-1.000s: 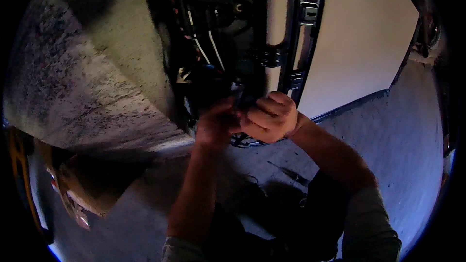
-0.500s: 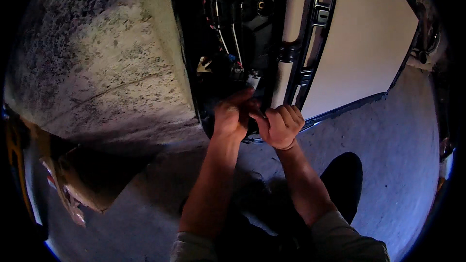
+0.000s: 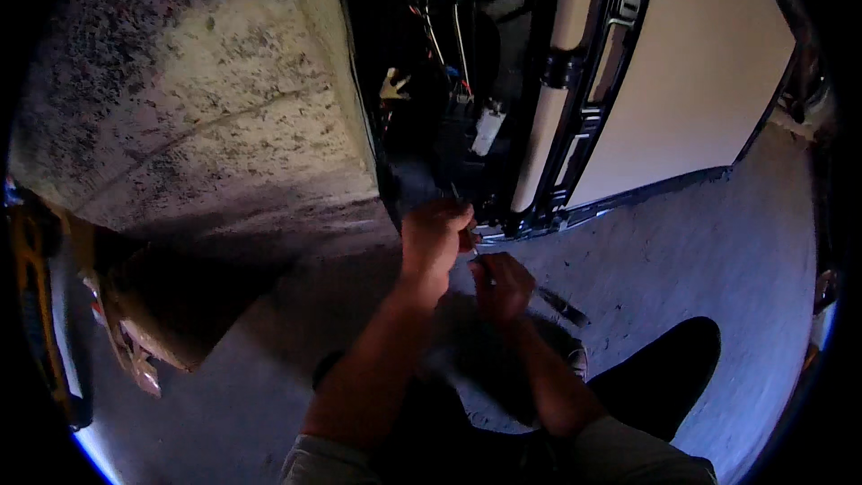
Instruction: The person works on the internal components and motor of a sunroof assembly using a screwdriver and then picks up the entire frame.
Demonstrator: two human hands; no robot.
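Head view: right hand (image 3: 505,287) is pinching a thin piece (image 3: 476,251), which is sitting between both hands near the lower end of the dark wired cavity (image 3: 431,162). Left hand (image 3: 435,241) is holding its fingers curled; can't tell on what. Dark slim tool (image 3: 564,306) is lying on the floor (image 3: 664,260) beside right hand.
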